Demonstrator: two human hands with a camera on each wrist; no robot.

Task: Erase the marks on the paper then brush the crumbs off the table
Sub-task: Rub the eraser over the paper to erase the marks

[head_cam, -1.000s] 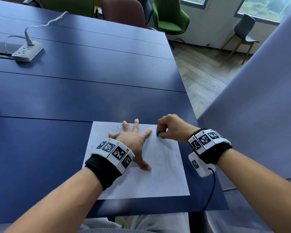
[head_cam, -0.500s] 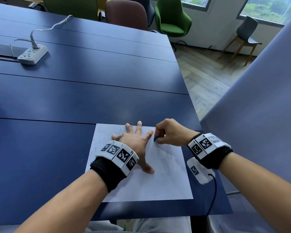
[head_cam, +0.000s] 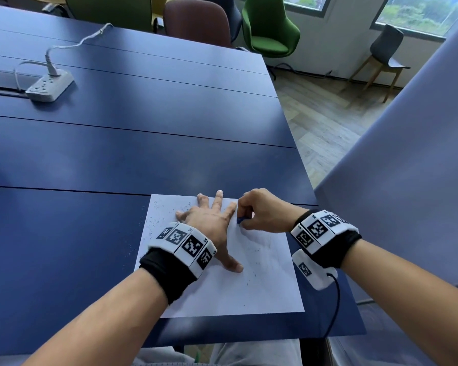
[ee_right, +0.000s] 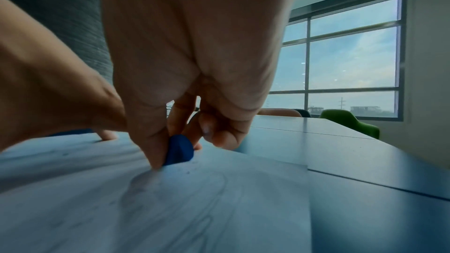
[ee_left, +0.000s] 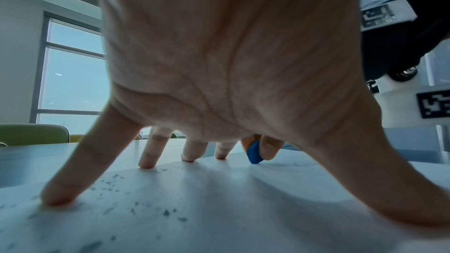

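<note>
Paper point(head_cam: 249, 286) lies flat on the blue tabletop point(head_cam: 117, 154) near its front right corner, its long axis running away from the person and tilted slightly to the right. Faint pencil marks point(head_cam: 262, 244) show on its right half, and dark crumbs point(head_cam: 156, 220) speckle its left part and the tabletop just beside its left edge.

The left hand point(head_cam: 209, 223) is spread flat on the sheet's upper middle, fingers straight and fanned toward the far edge, thumb stretched out toward the person; in the left wrist view the fingertips point(ee_left: 146, 163) press the sheet while the palm arches above it. It grips nothing.

The right hand point(head_cam: 265, 212) comes in from the right, knuckles up, fingers curled. It pinches a small blue eraser point(ee_right: 179, 150) between thumb and fingers, and the eraser's lower tip touches the sheet just right of the left index finger, near the far edge.

Farther back on the left, a white power strip point(head_cam: 49, 87) rests on the tabletop with its cable trailing away.
</note>
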